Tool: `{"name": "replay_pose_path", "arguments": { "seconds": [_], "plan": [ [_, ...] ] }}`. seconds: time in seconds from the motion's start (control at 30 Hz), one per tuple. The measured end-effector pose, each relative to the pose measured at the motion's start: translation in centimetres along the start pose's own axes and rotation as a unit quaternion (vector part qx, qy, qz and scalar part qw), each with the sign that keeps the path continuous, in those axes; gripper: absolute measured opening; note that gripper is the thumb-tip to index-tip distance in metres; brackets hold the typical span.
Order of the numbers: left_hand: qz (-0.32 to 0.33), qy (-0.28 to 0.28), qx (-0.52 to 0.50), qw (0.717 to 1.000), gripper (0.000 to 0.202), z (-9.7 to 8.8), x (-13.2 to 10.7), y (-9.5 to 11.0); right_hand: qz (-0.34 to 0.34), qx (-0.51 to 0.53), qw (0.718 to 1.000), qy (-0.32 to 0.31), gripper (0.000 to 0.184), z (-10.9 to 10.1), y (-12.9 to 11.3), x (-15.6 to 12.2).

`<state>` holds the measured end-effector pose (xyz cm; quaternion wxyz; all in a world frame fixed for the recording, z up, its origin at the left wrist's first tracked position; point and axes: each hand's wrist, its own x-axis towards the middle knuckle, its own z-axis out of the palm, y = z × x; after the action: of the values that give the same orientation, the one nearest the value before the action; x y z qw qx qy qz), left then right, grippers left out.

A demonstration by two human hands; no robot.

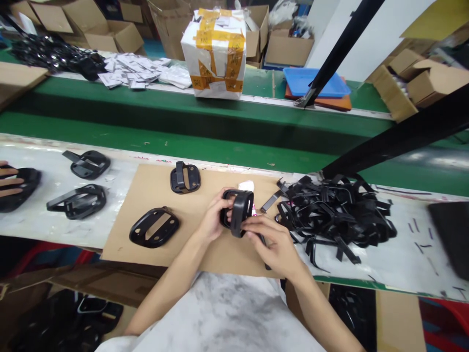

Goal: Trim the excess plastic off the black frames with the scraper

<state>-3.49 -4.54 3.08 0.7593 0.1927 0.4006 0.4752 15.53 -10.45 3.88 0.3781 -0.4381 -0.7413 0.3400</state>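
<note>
Above the cardboard sheet (205, 249), my left hand (214, 217) grips a black plastic base plate (225, 215) by its left side, fingers partly behind it. A curved black strap (239, 212) stands across the front of that plate. My right hand (269, 239) pinches the strap's lower right end between thumb and fingers. On the cardboard to the left lie a black base plate with a slot (154, 227) and, farther back, a plate with an upright strap (185, 177). A small white item (246, 186) lies just behind the held plate, partly hidden.
A heap of black straps (333, 210) lies to the right. At left are two strapped plates (90, 164) and another person's hand (9, 181) on a black part. Behind the green conveyor trough stand a taped white box (216, 54) and a blue tray (315, 82). A black post (395, 134) slants at right.
</note>
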Motion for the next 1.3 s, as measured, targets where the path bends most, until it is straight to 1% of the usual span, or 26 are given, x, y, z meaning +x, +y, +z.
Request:
{"name": "replay_pose_path", "arguments": {
  "seconds": [0.03,0.07,0.1,0.13,0.17,0.2,0.23,0.27,0.3,0.37,0.4,0.47,0.57,0.7,0.77,0.87,0.97,1.03,1.07,1.13,1.2,1.27,1.3],
  "plan": [
    [0.007,-0.003,0.004,1.0,0.038,0.2,-0.3,-0.1,0.013,0.014,0.999,0.047,0.02,0.2,0.0,-0.3],
    [0.015,-0.01,0.008,1.0,0.034,0.4,-0.6,-0.3,0.024,0.026,0.995,0.095,0.027,0.4,0.0,-0.5],
    [0.018,-0.016,0.014,1.0,0.03,0.7,-0.9,-0.5,0.033,0.037,0.99,0.13,0.043,0.7,0.1,-0.7],
    [0.016,-0.019,0.02,1.0,0.027,1.0,-1.3,-0.8,0.04,0.05,0.988,0.143,0.065,1.1,0.1,-0.9],
    [0.014,-0.021,0.025,0.999,0.025,1.2,-1.6,-1.2,0.047,0.064,0.988,0.135,0.086,1.4,0.1,-1.0],
    [0.013,-0.024,0.031,0.999,0.024,1.5,-1.9,-1.6,0.054,0.076,0.989,0.112,0.102,1.8,0.1,-1.1],
    [0.014,-0.025,0.036,0.999,0.023,1.7,-2.2,-1.9,0.063,0.082,0.991,0.09,0.11,2.1,0.1,-1.1],
    [0.019,-0.026,0.041,0.999,0.022,1.8,-2.4,-2.2,0.072,0.081,0.991,0.079,0.11,2.4,0.1,-1.1],
    [0.025,-0.027,0.046,0.998,0.022,1.8,-2.5,-2.4,0.08,0.074,0.991,0.078,0.105,2.6,0.1,-1.0],
    [0.025,-0.032,0.043,0.998,0.025,1.7,-2.6,-2.5,0.082,0.052,0.991,0.096,0.09,2.6,-0.1,-0.8],
    [0.011,-0.041,0.032,0.999,0.027,1.5,-2.6,-2.4,0.078,0.044,0.991,0.103,0.085,2.4,-0.1,-0.7],
    [-0.047,-0.078,-0.006,0.996,0.035,1.1,-2.5,-1.8,0.067,0.048,0.992,0.1,0.08,2.0,-0.3,-0.5],
    [-0.134,-0.139,-0.063,0.979,0.045,0.3,-2.5,-1.1,0.062,0.096,0.99,0.079,0.078,1.3,-0.4,-0.4],
    [-0.189,-0.161,-0.11,0.963,0.039,-0.4,-2.7,-1.0,0.061,0.138,0.987,0.054,0.08,0.9,-0.3,-0.7],
    [-0.205,-0.161,-0.125,0.957,0.036,-0.5,-2.9,-1.2,0.058,0.151,0.986,0.05,0.082,0.8,-0.1,-0.8],
    [-0.207,-0.16,-0.136,0.956,0.034,-0.3,-3.2,-1.3,0.054,0.155,0.985,0.052,0.085,0.6,0.1,-1.0],
    [-0.209,-0.172,-0.134,0.954,0.035,0.1,-3.3,-1.2,0.052,0.154,0.985,0.051,0.087,0.5,0.3,-1.1],
    [-0.192,-0.17,-0.115,0.96,0.038,0.3,-3.3,-1.2,0.052,0.146,0.986,0.058,0.083,0.6,0.4,-1.0],
    [-0.17,-0.162,-0.097,0.967,0.04,0.3,-3.2,-1.3,0.052,0.135,0.987,0.066,0.081,0.7,0.3,-1.0],
    [-0.11,-0.128,-0.046,0.985,0.042,0.3,-3.0,-1.6,0.058,0.104,0.989,0.083,0.078,1.0,0.3,-0.9],
    [-0.047,-0.09,0.016,0.995,0.042,0.1,-2.7,-2.0,0.064,0.065,0.991,0.095,0.078,1.4,0.1,-0.8],
    [0.012,-0.06,0.093,0.994,0.039,-0.1,-2.6,-2.2,0.066,0.029,0.992,0.102,0.081,1.8,-0.1,-0.7],
    [0.046,-0.045,0.136,0.989,0.037,-0.1,-2.6,-2.2,0.066,0.013,0.992,0.107,0.081,2.0,-0.2,-0.7]
  ]
}}
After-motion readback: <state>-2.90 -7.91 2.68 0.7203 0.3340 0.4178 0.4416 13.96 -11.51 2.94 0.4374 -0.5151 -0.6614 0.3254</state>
